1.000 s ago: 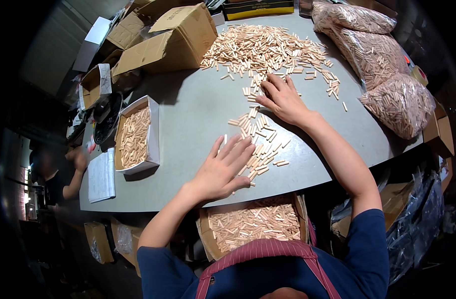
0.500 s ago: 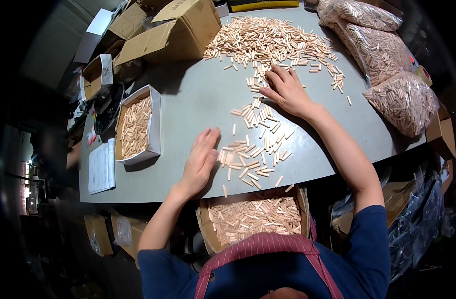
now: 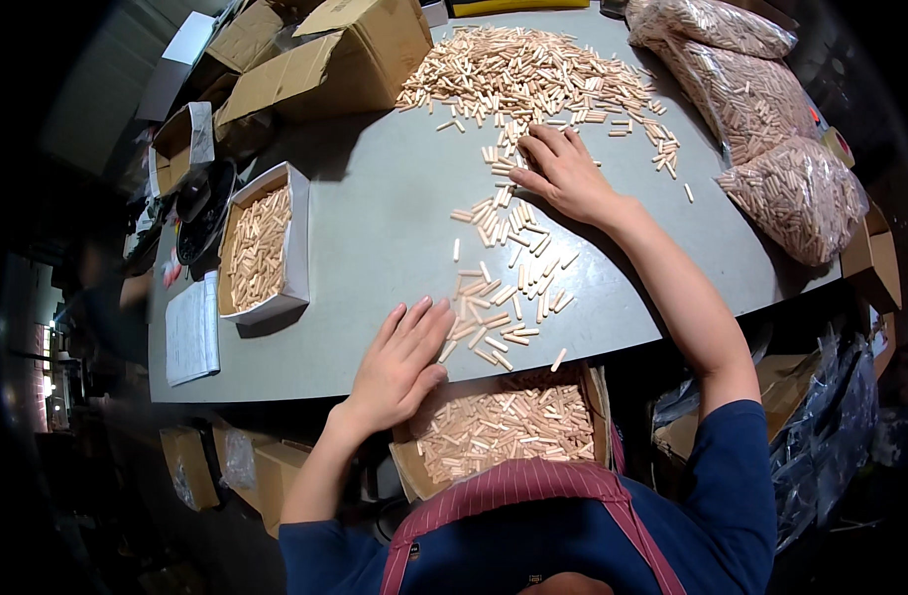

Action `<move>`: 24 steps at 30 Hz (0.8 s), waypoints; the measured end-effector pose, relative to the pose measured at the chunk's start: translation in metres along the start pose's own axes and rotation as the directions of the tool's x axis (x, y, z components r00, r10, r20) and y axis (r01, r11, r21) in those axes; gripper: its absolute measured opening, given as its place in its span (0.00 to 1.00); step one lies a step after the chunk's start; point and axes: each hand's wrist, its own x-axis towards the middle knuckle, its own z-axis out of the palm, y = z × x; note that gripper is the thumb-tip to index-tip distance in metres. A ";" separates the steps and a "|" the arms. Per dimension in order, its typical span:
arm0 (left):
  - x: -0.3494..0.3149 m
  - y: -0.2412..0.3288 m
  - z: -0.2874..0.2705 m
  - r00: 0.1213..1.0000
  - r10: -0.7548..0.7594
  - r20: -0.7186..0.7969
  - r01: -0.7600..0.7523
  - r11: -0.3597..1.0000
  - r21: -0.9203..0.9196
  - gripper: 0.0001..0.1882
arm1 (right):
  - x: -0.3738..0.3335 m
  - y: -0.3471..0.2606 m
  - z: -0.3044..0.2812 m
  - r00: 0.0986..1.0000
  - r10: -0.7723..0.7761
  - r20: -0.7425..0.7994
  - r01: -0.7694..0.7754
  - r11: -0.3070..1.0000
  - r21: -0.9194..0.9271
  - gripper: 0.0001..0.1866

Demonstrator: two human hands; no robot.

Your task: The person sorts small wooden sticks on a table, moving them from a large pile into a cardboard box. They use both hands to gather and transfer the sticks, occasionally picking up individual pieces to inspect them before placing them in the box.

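Small wooden dowels (image 3: 496, 220) lie scattered down the middle of the grey table (image 3: 375, 213), running from a large heap (image 3: 533, 74) at the back to the front edge. My left hand (image 3: 402, 359) is at that edge with fingers stretched out, its fingertips beside the nearest dowels. Under the edge, against my apron, a cardboard box (image 3: 406, 458) holds many dowels. My right hand (image 3: 565, 174) rests palm down at the near side of the heap, fingers apart and slightly bent over some dowels. Neither hand grips anything visible.
At the left stand a white box (image 3: 297, 233) filled with dowels and a paper pad (image 3: 192, 332). An open carton (image 3: 340, 74) sits at the back left. Bags of dowels (image 3: 796, 198) line the right side. Plastic sheeting (image 3: 821, 426) hangs below the table at right.
My left hand has come down toward me to the table's front edge, and a few dowels near the edge are gone from the table. My right hand has barely moved.
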 end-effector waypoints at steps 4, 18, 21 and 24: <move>-0.013 0.011 0.002 1.000 -0.016 -0.009 0.016 1.000 0.025 0.35 | 0.000 0.002 0.001 1.000 -0.001 0.021 0.001 1.000 -0.026 0.34; -0.034 0.005 0.006 0.852 -0.509 -0.121 0.097 0.380 -0.920 0.38 | 0.001 0.001 -0.005 0.998 0.015 0.067 -0.013 0.999 -0.035 0.36; -0.030 0.010 0.009 0.872 -0.466 -0.150 0.107 0.480 -0.871 0.34 | 0.001 -0.001 -0.005 0.998 0.003 0.056 -0.001 0.999 -0.034 0.36; -0.025 0.013 0.019 0.899 -0.398 -0.184 0.078 0.558 -0.826 0.29 | 0.001 -0.002 -0.005 0.998 0.014 0.053 -0.014 1.000 -0.014 0.35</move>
